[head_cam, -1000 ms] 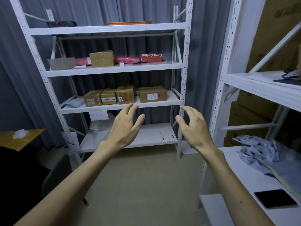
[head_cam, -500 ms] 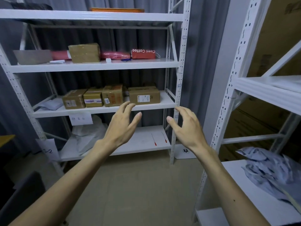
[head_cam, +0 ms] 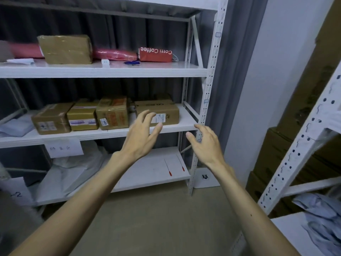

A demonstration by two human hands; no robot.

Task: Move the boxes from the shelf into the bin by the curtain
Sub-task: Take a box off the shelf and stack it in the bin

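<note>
Plain white metal shelf point(head_cam: 110, 133) is lined with taped-up cardboard boxes point(head_cam: 112, 113). Left hand point(head_cam: 141, 134) and right hand point(head_cam: 206, 145) are held out, fingers spread, nothing gripped.

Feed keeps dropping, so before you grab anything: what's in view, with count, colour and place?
small boxes: 3, brown, middle shelf, left
wide box: 1, brown, middle shelf, right
taped box: 1, brown, upper shelf
coffee bag: 1, red, upper shelf, right
pink parcel: count unclear, pink, upper shelf, behind taped box
rack: 1, white, before grey curtain
cartons: stacked, brown, far right
left hand, right hand: both hands open, empty, before middle shelf
</note>
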